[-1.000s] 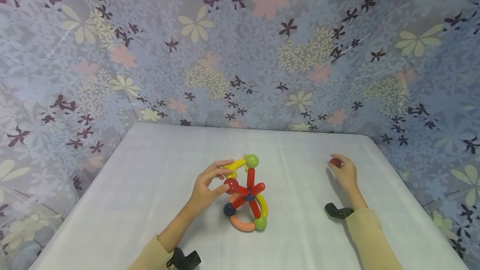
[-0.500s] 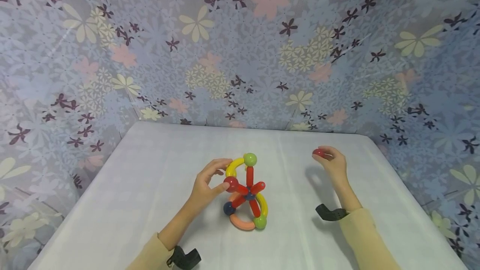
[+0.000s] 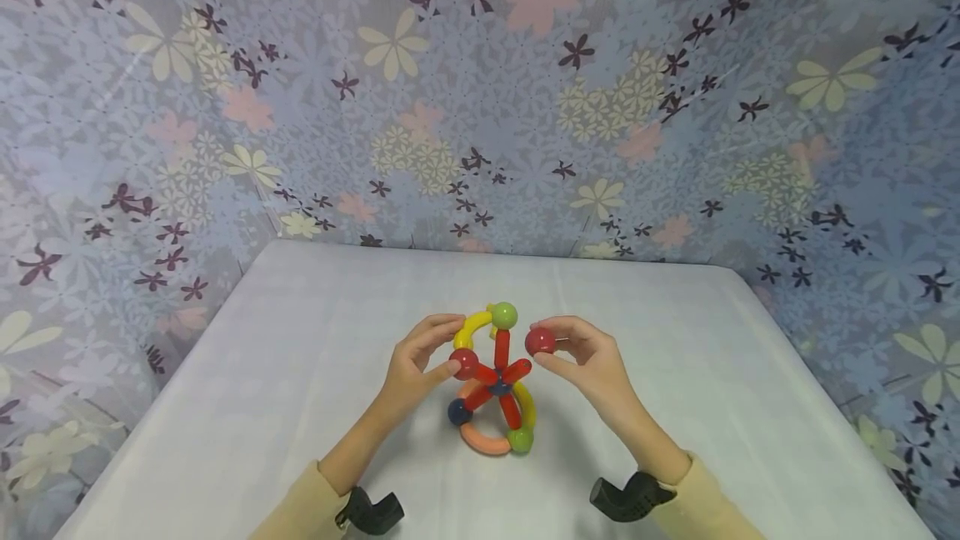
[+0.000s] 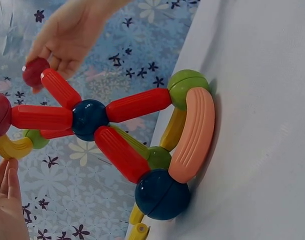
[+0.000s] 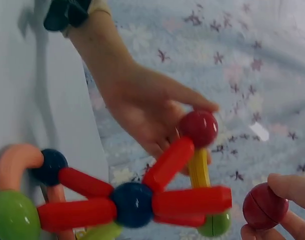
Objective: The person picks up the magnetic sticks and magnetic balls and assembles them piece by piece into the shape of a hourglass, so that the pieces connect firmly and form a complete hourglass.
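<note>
A building-toy structure of coloured balls and rods stands on the table, with a dark blue ball [image 3: 499, 382] at its centre and several red rods radiating from it. My left hand [image 3: 411, 365] holds its left side, thumb on a red ball [image 3: 465, 364] and fingers at the yellow curved rod [image 3: 472, 330]. In my right hand [image 3: 588, 361] a second red ball [image 3: 540, 342] is pinched between thumb and fingers. The right wrist view puts this loose ball [image 5: 265, 206] just off the bare end of a red rod [image 5: 192, 200].
Orange and yellow curved rods, with a green ball [image 3: 521, 440] and a dark blue ball [image 3: 460, 412], form the base ring. White cloth [image 3: 337, 298] covers the table. Floral fabric [image 3: 480, 107] hangs behind its far edge. Each wrist wears a black device [image 3: 630, 497].
My right hand has lifted the red ball from the table's right side and carried it left to beside the structure. My left hand stays almost still on the structure.
</note>
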Motion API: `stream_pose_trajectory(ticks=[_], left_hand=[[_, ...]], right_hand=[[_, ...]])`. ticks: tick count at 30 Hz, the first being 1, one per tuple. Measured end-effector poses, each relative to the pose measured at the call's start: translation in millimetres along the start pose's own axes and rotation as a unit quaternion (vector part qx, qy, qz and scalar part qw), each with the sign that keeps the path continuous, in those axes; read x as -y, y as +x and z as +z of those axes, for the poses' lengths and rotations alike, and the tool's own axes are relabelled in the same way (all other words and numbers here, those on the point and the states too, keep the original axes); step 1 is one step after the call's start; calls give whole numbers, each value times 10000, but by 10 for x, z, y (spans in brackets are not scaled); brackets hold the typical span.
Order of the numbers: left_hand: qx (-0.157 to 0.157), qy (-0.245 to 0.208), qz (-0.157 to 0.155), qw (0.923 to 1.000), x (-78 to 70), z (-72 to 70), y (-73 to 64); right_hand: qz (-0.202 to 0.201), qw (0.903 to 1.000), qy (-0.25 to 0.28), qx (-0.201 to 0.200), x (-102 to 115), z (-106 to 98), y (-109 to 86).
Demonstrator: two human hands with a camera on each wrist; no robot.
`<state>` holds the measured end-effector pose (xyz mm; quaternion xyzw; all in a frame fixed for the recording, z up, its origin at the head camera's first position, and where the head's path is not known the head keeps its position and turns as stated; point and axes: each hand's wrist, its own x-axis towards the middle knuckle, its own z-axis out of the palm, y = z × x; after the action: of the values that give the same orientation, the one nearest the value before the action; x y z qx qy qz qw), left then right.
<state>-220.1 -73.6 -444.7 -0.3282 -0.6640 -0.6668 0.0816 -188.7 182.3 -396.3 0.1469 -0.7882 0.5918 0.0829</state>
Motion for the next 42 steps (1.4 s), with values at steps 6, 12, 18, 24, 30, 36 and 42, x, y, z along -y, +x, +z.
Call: stream_pose_trajectory(ticks=[6,12,18,24,30,36,42], left_hand=[[2,-6,8,10000,15,2,5],[-43,5,157,9999,24,2,-12],[-161,213,532,9982,30,24,-32],[-187,262,685,9971,41,40,-21],[-241,111,683,9973,68,55,-24],[-252,105,718,9970,62,63,-27],[-323,297,752,9962,72,62,-47]], right_hand=[[-475,9980,-145,380,27,76,-70],[-456,9976,-173,487,29,89,-63],[-539,9960,-290,657,1,51,-42],[-118,9981,-81,605,-187,-48,122],[1458,9881,-217,447,-645,-29,505],[1567,9799,-934,808,-1097,108,852],[1561,9716,-1441,1046,-1293,266,1087]])
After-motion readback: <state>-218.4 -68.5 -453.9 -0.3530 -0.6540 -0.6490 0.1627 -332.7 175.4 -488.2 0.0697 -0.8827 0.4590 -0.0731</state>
